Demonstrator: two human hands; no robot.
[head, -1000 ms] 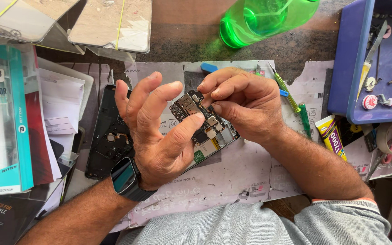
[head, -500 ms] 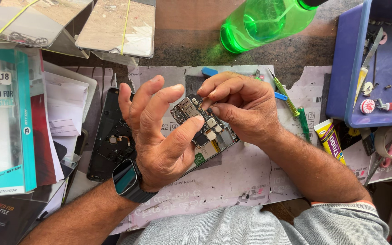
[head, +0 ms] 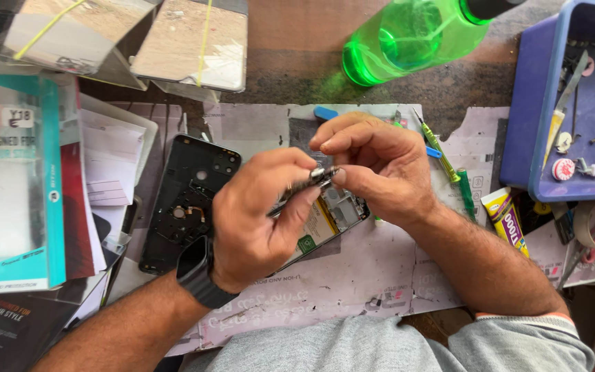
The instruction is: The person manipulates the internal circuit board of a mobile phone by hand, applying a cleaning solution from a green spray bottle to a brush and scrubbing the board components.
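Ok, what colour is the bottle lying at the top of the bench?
Translucent bright green bottle with a dark cap, seen clearly in the head view.

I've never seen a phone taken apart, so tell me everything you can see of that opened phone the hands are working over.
The opened phone lies flat and slanted on the paper-covered bench, its back cover off. Inside show a yellow-labelled battery, a small green square sticker and grey metal frame parts. Most of it is hidden beneath the left hand and right hand, which meet above it around a thin metal tool. Whether either hand touches the phone cannot be told. The separate black back cover lies beside it.
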